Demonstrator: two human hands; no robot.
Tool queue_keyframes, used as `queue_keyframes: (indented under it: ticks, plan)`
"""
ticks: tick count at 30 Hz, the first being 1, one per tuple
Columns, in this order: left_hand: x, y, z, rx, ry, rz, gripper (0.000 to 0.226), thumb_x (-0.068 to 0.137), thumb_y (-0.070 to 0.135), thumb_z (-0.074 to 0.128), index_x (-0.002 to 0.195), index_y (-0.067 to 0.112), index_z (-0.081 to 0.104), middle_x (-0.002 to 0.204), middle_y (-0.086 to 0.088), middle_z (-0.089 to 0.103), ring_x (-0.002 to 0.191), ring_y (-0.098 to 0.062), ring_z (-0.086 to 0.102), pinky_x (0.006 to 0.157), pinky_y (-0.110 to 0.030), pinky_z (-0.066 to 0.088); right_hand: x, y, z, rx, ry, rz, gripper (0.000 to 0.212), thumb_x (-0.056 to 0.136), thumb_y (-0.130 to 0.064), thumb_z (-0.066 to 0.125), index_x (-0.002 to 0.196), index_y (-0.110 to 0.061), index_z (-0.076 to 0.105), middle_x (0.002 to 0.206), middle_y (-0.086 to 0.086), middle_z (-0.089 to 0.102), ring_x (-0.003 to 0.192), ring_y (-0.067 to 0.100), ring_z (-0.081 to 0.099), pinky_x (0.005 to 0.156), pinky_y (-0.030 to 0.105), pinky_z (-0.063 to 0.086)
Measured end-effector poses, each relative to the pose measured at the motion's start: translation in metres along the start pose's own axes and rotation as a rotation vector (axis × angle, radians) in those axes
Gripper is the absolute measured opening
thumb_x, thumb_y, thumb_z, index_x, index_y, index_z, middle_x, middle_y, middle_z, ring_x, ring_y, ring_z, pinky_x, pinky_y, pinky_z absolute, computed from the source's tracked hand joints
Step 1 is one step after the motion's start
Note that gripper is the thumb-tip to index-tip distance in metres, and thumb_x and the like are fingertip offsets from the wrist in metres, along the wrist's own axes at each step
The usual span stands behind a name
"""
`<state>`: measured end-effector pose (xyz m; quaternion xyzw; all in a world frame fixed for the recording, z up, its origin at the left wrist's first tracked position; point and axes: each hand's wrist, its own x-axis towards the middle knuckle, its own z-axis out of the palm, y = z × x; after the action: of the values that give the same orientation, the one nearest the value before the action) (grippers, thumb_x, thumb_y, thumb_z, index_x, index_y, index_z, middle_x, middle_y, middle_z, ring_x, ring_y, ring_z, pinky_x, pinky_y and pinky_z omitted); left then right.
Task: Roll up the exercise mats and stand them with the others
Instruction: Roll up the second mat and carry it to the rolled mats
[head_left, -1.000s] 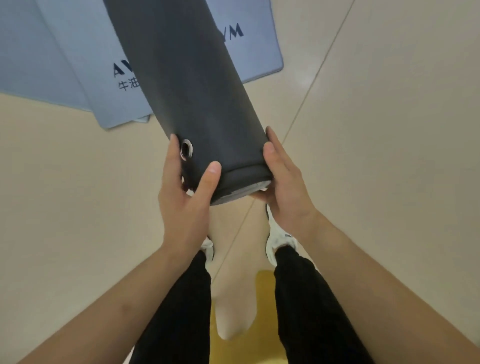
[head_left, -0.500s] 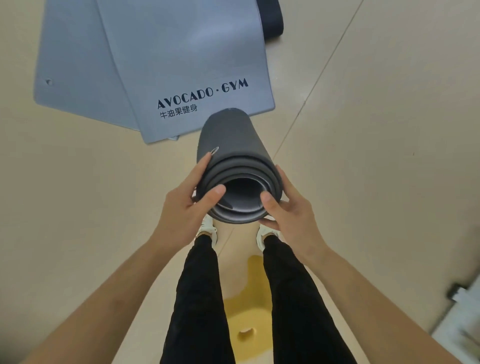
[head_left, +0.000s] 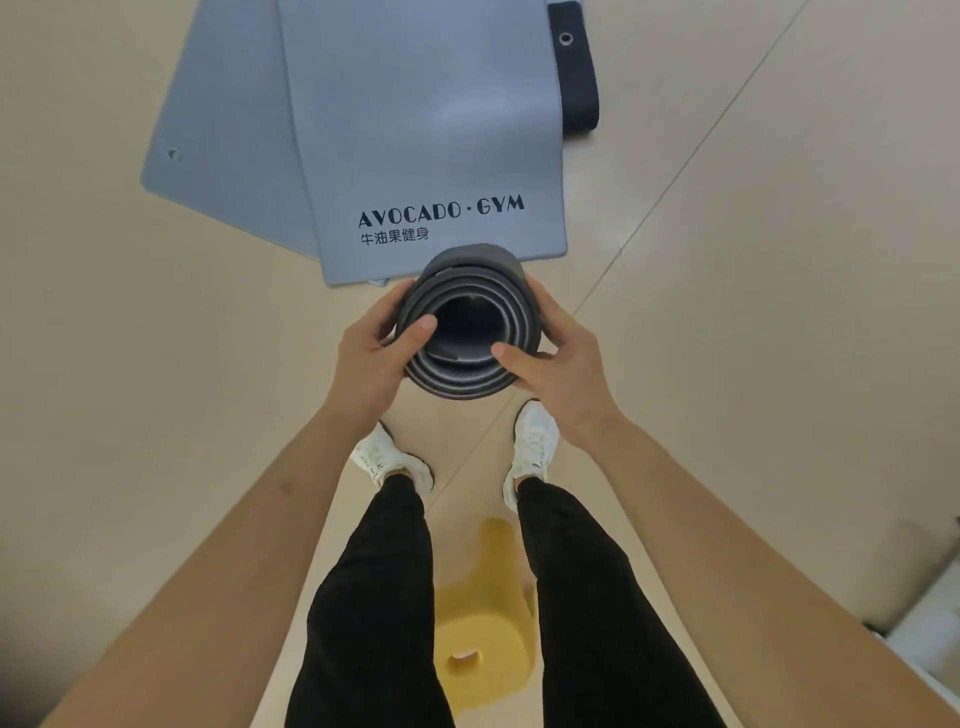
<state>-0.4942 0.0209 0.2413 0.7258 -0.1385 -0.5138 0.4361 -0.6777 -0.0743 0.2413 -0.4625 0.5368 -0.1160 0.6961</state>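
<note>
We look down on a beige tiled floor (head_left: 130, 415) crossed by thin diagonal seams. At the upper left a grey-blue exercise mat (head_left: 223, 130) lies flat, with a small eyelet near its left corner. A second grey-blue mat (head_left: 415, 104) overlaps it, printed "AVOCADO · GYM" above a line of Chinese characters. To its right the edge of a dark mat (head_left: 576, 88) with a metal eyelet shows from beneath it. Lower down, a yellow foam block (head_left: 483, 623) rests on the floor between the person's black trouser legs, behind their white sneakers (head_left: 387, 460). The rolled dark mat (head_left: 462, 384) is held upright in front of the person, just over the near edge of the printed mat, and we see it end-on as tight charcoal coils round a hollow core. We cannot tell whether its far end touches the floor. The left hand (head_left: 369, 358) grips its left side and the right hand (head_left: 563, 364) its right side. The fingers (head_left: 418, 332) are curled round the wall, with both thumbs pressed on the coiled rim.
</note>
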Motion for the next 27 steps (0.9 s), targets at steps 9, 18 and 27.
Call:
queue_keyframes:
  ticks: [9, 18, 27]
  plan:
    - [-0.115, 0.058, -0.101, -0.144, -0.025, -0.030, 0.058, 0.095, 0.000, 0.068, 0.137, 0.038, 0.057, 0.134, 0.013, 0.068, 0.123, -0.016, 0.067, 0.091, -0.034, 0.061, -0.094, -0.103, 0.080, -0.068, -0.064, 0.053, 0.071, 0.089, 0.008, 0.073, 0.128, -0.050, 0.061, 0.121, -0.012, 0.072, 0.110, 0.009, 0.071, 0.078, 0.034, 0.063]
    - [-0.201, 0.121, -0.254, -0.214, 0.102, 0.015, 0.071, 0.085, 0.005, 0.080, 0.146, 0.031, 0.054, 0.136, 0.013, 0.067, 0.122, -0.023, 0.067, 0.099, -0.052, 0.058, -0.152, -0.216, 0.229, -0.223, -0.256, 0.078, 0.066, 0.089, 0.005, 0.073, 0.135, -0.041, 0.061, 0.118, -0.007, 0.071, 0.099, 0.008, 0.073, 0.074, 0.034, 0.064]
    - [-0.196, 0.169, -0.362, -0.361, 0.432, 0.021, 0.063, 0.088, -0.003, 0.075, 0.119, 0.051, 0.061, 0.107, 0.028, 0.074, 0.107, -0.018, 0.073, 0.088, -0.041, 0.063, -0.115, -0.296, 0.371, -0.299, -0.462, 0.074, 0.066, 0.089, 0.011, 0.066, 0.123, -0.045, 0.065, 0.113, -0.006, 0.074, 0.106, 0.023, 0.073, 0.079, 0.043, 0.065]
